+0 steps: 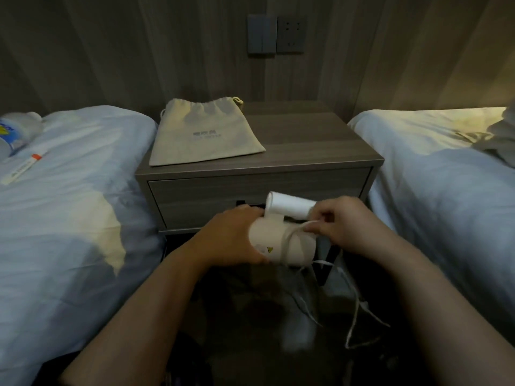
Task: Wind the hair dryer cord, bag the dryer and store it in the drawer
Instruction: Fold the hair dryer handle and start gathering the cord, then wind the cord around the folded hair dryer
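Status: step 1 of 3, cord winding in progress, nowhere near done. hair dryer (276, 240) is held in the air just in front of the nightstand (306, 143), level with its drawer (223, 190). left hand (231, 238) is wrapped round the rear end of the barrel, fingers curled on it, firm hold. right hand (342, 221) is at the other end of the barrel, fingertips pinched together on the cord (284, 240). I can see roughly one turn laid across the barrel, hard to count more because of blur. Most of the cord hangs loose below the dryer, in front of the nightstand base, trailing in slack loops toward the floor; can't make out the plug. Handle looks folded alongside the barrel, on the side nearer the drawer front. bag (206, 132) lies flat on top of the nightstand, left half, drawstring mouth toward the wall, looks cinched and empty, so bagging not started. Drawer is closed, front flush. Left to do, my read: finish the wraps and secure the end, open the bag, put the dryer in, pull the drawer open, stow, close
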A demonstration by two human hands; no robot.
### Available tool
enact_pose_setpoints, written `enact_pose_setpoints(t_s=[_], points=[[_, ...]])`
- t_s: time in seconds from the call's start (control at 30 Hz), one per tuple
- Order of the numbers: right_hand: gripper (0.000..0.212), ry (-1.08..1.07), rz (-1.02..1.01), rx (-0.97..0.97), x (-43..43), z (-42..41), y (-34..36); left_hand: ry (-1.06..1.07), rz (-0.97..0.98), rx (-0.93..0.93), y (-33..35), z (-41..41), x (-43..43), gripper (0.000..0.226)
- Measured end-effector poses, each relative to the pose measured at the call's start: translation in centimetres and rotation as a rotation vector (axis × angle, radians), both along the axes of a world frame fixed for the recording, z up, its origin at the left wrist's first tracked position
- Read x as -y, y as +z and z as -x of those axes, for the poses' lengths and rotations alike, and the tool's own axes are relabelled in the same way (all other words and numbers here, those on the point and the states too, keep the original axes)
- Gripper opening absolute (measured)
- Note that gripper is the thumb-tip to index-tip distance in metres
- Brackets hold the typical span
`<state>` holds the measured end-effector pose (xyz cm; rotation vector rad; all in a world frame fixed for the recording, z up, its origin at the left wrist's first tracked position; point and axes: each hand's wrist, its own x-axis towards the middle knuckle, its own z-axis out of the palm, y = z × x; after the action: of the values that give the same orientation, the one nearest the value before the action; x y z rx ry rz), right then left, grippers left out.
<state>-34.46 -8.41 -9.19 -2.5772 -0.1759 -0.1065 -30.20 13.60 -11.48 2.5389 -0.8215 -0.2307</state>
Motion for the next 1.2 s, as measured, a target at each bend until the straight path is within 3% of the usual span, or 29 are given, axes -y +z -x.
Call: enact_pose_setpoints(t_s=[0.1,0.3,0.4,0.53,0.67,0.83,0.87,0.93,1.0,1.1,1.2], points=[[0.026,-0.079,0.044,-0.076,-0.1,-0.1,-0.1,-0.097,-0.077,-0.034,-0.3,0.2,0.1,0.073],[0.032,-0.001,0.180,-0.175,-0.3,-0.4,-0.9,-0.176,-0.144,-0.108,-0.7,-0.4,-0.4,0.071],[0.010,0.089,0.017,-0.210,0.5,-0.6,-0.9,-0.204,-0.157,-0.169,-0.9,-0.8,-0.8,0.069],[0.028,0.249,-0.139,-0.234,1.9,-0.9,-0.9,-0.263,-0.132,-0.289,-1.1,-0.8,-0.8,0.067],[0.017,0.130,-0.447,-0.222,2.3,-1.1,-1.7,-0.300,-0.071,-0.396,-0.9,-0.9,-0.9,0.065],[0.008,0.051,-0.692,-0.304,3.5,-2.2,-2.7,-0.273,0.147,-0.477,-0.4,-1.0,-1.1,0.066],[0.005,0.068,-0.816,-0.367,3.5,-2.5,-2.7,-0.266,0.208,-0.502,-0.4,-1.0,-1.2,0.068],[0.025,0.232,-1.274,-0.585,3.0,-2.6,-2.9,-0.243,0.341,-0.536,-0.3,-1.0,-1.3,0.069],[0.018,0.319,-1.461,-0.599,2.8,-2.6,-3.5,-0.199,0.502,-0.564,-0.3,-1.1,-1.2,0.070],[0.039,0.178,-1.267,-0.403,2.8,-3.1,-4.4,-0.105,0.749,-0.637,-0.5,-1.3,-0.9,0.088],[0.024,0.108,-1.210,-0.372,2.0,-3.2,-4.4,-0.036,0.877,-0.653,-0.8,-1.5,-0.5,0.096]])
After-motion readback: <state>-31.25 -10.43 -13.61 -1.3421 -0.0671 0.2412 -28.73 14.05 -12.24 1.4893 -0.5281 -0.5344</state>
